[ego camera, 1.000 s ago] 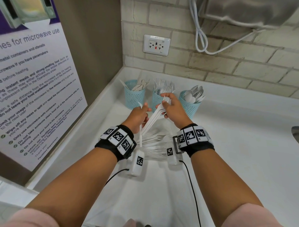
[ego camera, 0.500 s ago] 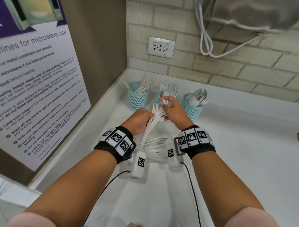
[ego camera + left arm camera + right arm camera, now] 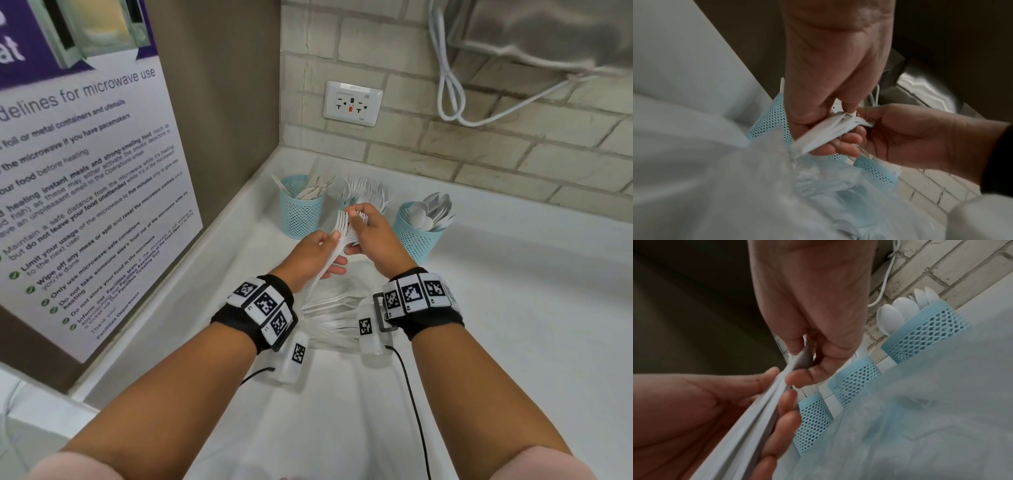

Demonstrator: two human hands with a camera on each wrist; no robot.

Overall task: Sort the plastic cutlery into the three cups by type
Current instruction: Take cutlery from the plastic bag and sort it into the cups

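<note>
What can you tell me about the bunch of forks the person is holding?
The bunch of forks is white, thin and looks like plastic. Several lie stacked together, tines pointing up and away toward the cups, handles slanting down toward the person. The left hand grips the handles; the right hand holds the tine end. The bunch is held above the white counter, in front of the middle blue mesh cup, not touching it.

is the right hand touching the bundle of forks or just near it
Touching. The right wrist view shows the right hand with its fingers curled round the top of the fork bundle.
</note>
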